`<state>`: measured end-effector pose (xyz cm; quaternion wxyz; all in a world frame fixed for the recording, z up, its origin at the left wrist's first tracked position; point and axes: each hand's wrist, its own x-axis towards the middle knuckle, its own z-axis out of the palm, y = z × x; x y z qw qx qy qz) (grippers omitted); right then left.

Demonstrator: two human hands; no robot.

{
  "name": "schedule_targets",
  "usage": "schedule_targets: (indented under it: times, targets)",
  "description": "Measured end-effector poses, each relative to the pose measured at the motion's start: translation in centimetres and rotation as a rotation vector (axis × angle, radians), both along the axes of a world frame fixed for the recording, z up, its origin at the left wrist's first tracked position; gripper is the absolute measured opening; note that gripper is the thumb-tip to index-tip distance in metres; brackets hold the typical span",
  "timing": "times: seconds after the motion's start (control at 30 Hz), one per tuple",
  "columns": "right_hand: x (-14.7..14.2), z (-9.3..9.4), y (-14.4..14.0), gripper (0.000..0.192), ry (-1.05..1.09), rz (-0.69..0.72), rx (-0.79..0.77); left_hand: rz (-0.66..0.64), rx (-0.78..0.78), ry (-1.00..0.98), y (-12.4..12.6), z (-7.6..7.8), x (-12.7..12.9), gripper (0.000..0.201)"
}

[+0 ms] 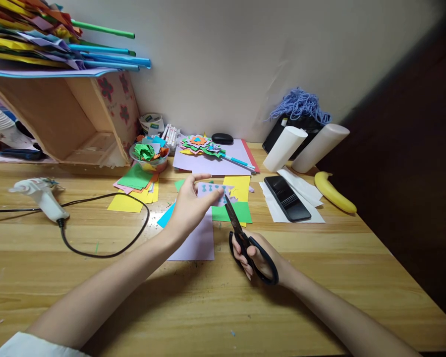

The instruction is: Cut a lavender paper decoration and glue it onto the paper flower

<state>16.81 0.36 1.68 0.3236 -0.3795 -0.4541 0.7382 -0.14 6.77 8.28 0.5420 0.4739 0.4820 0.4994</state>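
Note:
Between its thumb and fingers, my left hand (189, 203) pinches a small piece of lilac paper (210, 189) with blue-green marks on it and a ragged right edge. My right hand (258, 255) grips black-handled scissors (238, 225), fingers through the loops. Their blades point up and away, with the tips at the lower right edge of the lilac piece; whether they touch it I cannot tell. Below the hands lie a lilac sheet (196, 243), green paper (232, 213) and yellow paper (240, 184).
At the left lies a white glue gun (44, 198) with a looping black cord. Behind are a tub of paper scraps (148, 153) and a paper flower (200, 145). To the right are a phone (288, 198), a banana (334, 193) and white rolls (285, 148). A wooden box (115, 119) holds paper flowers on top.

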Motion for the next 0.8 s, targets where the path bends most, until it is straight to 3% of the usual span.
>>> schedule_targets:
  times: [0.3,0.8]
  targets:
    - [0.27,0.07,0.08,0.06,-0.033,0.044,0.056,-0.001,-0.035,-0.005,0.18,0.49,-0.08,0.051]
    - [0.65,-0.25,-0.21,0.074,-0.097,0.134,0.204,-0.033,-0.022,0.014,0.03,0.39,-0.11,0.049]
